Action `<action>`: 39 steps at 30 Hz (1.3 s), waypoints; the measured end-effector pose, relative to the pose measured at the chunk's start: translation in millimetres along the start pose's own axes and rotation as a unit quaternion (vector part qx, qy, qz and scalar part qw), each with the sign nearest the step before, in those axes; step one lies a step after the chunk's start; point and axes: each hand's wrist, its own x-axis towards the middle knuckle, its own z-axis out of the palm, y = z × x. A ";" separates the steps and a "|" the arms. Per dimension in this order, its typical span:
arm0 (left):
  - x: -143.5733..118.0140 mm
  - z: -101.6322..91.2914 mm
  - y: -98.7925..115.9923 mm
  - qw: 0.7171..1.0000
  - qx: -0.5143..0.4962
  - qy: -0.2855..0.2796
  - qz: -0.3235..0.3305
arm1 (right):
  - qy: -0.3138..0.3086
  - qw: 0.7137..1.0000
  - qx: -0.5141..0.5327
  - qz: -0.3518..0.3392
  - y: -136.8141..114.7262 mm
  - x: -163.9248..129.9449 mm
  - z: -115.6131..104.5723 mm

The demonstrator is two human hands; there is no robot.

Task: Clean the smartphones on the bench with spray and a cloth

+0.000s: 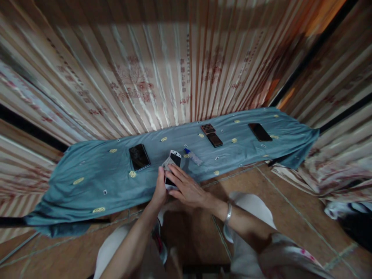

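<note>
A white smartphone (176, 158) with a dark screen is tilted over the near edge of the blue cloth cover. My left hand (160, 189) grips its left side and lower part. Across the screen lies my right hand (187, 189), its fingers pressing a crumpled grey cloth (166, 162) against the phone's left edge. The fingers hide the middle of the screen and part of the cloth. Just right of the phone is a small clear bottle (195, 158) with a blue cap, lying on its side.
The blue cover (87, 170) drapes a long, low surface. On it lie a dark phone (139, 157) at left, a folding phone (211, 135) right of centre and another dark phone (259, 132) farther right. Striped curtains (162, 77) hang behind; dark poles (308, 58) flank the surface.
</note>
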 end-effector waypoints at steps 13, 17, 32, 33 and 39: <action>-0.7 1.9 -10.0 0.992 0.105 0.017 0.074 | 0.036 0.998 -0.043 0.025 20.8 8.5 -4.8; -9.7 7.7 -5.6 0.989 0.144 -0.036 -0.004 | 0.071 0.995 -0.042 0.054 37.5 13.2 -5.5; -1.1 13.0 21.5 0.995 -0.091 0.037 -0.001 | 0.080 0.991 0.051 0.091 45.5 22.9 15.3; 1.6 11.1 22.6 0.995 -0.093 0.040 0.000 | 0.075 0.992 0.058 0.088 43.9 23.1 17.9; 12.5 2.1 27.2 0.993 -0.089 0.075 -0.020 | 0.030 0.997 0.051 0.055 26.0 18.1 24.3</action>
